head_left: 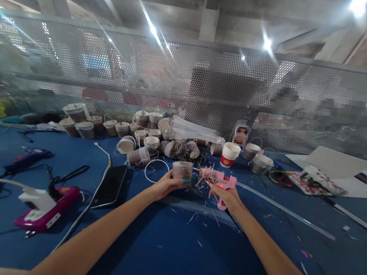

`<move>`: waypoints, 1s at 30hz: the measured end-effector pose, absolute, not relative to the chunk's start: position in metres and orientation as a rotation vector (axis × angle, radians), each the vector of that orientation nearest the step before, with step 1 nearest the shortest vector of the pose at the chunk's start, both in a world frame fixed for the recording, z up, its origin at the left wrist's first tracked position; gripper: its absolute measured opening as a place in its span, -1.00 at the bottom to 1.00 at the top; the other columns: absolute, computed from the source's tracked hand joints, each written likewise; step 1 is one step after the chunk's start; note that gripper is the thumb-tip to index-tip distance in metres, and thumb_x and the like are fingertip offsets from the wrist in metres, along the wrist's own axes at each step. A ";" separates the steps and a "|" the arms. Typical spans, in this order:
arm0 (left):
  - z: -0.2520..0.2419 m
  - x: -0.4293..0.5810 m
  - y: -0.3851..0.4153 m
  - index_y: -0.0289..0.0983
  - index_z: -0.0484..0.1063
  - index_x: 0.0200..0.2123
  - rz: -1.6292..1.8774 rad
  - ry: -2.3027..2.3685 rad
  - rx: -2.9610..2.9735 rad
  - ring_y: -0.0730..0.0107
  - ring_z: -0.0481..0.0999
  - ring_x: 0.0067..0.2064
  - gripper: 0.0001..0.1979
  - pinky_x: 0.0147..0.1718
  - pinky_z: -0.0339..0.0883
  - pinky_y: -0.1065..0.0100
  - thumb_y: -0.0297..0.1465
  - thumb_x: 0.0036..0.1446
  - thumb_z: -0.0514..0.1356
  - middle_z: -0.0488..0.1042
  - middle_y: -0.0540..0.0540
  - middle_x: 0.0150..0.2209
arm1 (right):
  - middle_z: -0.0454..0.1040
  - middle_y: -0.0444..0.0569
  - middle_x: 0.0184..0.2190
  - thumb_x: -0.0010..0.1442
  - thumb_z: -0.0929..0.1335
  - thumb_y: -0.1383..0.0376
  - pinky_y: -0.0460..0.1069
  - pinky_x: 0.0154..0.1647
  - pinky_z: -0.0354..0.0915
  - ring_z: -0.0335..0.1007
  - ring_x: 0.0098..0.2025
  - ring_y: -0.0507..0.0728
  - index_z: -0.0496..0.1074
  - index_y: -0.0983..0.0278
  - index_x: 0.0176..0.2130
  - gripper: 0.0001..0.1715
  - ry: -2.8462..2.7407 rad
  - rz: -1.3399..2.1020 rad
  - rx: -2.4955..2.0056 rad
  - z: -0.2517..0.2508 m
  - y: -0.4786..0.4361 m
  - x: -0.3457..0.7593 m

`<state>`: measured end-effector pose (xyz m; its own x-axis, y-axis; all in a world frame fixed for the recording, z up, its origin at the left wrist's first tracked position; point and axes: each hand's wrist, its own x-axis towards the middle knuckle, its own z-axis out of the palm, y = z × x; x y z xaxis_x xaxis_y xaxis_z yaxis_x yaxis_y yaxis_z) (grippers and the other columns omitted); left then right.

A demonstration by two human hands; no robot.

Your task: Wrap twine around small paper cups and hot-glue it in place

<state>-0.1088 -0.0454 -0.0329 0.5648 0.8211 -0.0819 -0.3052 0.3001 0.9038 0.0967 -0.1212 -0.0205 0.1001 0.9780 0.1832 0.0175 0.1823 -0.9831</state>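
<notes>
My left hand (pixel 166 185) is closed around a small paper cup (pixel 181 169) with a brownish wrapped side, held on its side or upright, I cannot tell which. In my right hand (pixel 229 196) is a pink glue gun (pixel 219 177), its nozzle pointing left at the cup. A long clear glue stick (pixel 286 210) juts out from the gun's back toward the right. Just left of the held cup lies a white ring-shaped handle (pixel 150 172). Dark shredded fibres (pixel 182 148) and pale scraps lie behind and below the hands.
Many wrapped cups (pixel 139 156) crowd the table's back, beside stacked white paper cups (pixel 230 154) and white strips (pixel 194 130). At left are a phone (pixel 110 186), a purple power strip (pixel 50 212), cables and a blue glue gun (pixel 30 158). Cardboard sheets (pixel 338 163) lie right.
</notes>
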 end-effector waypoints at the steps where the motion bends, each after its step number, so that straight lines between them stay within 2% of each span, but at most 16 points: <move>1: -0.033 -0.109 -0.045 -0.34 0.35 -0.16 0.808 0.603 1.007 0.21 0.50 -0.19 -0.46 -0.03 0.23 0.11 -0.48 -0.32 0.37 0.50 -0.18 -0.22 | 0.44 -0.06 -0.63 -0.13 0.43 0.15 -0.11 -0.73 0.13 0.20 -0.68 -0.02 0.50 0.33 -0.35 -0.65 -1.234 0.985 -1.107 -0.020 -0.121 0.095; 5: -0.034 -0.110 -0.046 -0.36 0.34 -0.13 0.799 0.586 1.054 0.18 0.47 -0.16 -0.43 -0.03 0.21 0.10 -0.47 -0.32 0.37 0.49 -0.19 -0.20 | 0.52 0.03 -0.39 -0.16 0.44 0.13 -0.05 -0.51 0.31 0.36 -0.50 0.07 0.51 0.32 -0.26 -0.56 -1.257 0.950 -1.084 -0.018 -0.122 0.093; 11: -0.032 -0.109 -0.048 -0.39 0.34 -0.10 0.754 0.570 1.114 0.15 0.45 -0.13 -0.41 -0.05 0.22 0.12 -0.51 -0.32 0.36 0.48 -0.21 -0.17 | 0.52 0.01 -0.36 -0.15 0.43 0.11 -0.04 -0.48 0.31 0.38 -0.47 0.09 0.51 0.28 -0.25 -0.56 -1.261 0.936 -1.118 -0.025 -0.119 0.094; 16: -0.034 -0.110 -0.047 -0.37 0.34 -0.10 0.737 0.545 1.116 0.15 0.45 -0.12 -0.42 -0.04 0.21 0.11 -0.51 -0.31 0.35 0.48 -0.21 -0.18 | 0.49 -0.01 -0.50 -0.20 0.43 0.09 -0.04 -0.51 0.27 0.37 -0.45 0.12 0.51 0.31 -0.38 -0.60 -1.266 0.927 -1.165 -0.019 -0.121 0.090; 22: -0.034 -0.111 -0.046 -0.36 0.36 -0.11 0.724 0.540 1.105 0.15 0.45 -0.13 -0.43 -0.04 0.19 0.12 -0.52 -0.32 0.36 0.49 -0.20 -0.19 | 0.27 -0.15 -0.77 -0.21 0.41 0.12 -0.10 -0.70 0.11 0.16 -0.68 -0.01 0.37 0.30 -0.61 -0.71 -1.259 0.949 -1.280 -0.012 -0.126 0.089; 26: -0.035 -0.111 -0.046 -0.37 0.36 -0.12 0.709 0.515 1.097 0.16 0.45 -0.13 -0.44 -0.05 0.19 0.14 -0.50 -0.31 0.35 0.49 -0.21 -0.18 | 0.18 -0.21 -0.82 -0.23 0.38 0.17 -0.14 -0.82 -0.04 0.00 -0.78 -0.07 0.31 0.28 -0.63 -0.76 -1.265 1.018 -1.320 -0.013 -0.127 0.091; 30: -0.035 -0.111 -0.046 -0.36 0.36 -0.11 0.712 0.497 1.087 0.15 0.45 -0.13 -0.45 -0.04 0.17 0.14 -0.48 -0.29 0.34 0.49 -0.22 -0.17 | 0.16 -0.24 -0.84 -0.19 0.36 0.24 -0.16 -0.85 -0.06 -0.05 -0.81 -0.09 0.29 0.28 -0.65 -0.82 -1.277 1.117 -1.356 -0.017 -0.127 0.094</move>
<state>-0.1108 -0.0457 -0.0351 0.6799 0.7330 -0.0233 -0.2742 0.2835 0.9189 0.0939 -0.1268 -0.0171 0.0450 0.9988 -0.0181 0.1506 -0.0247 -0.9883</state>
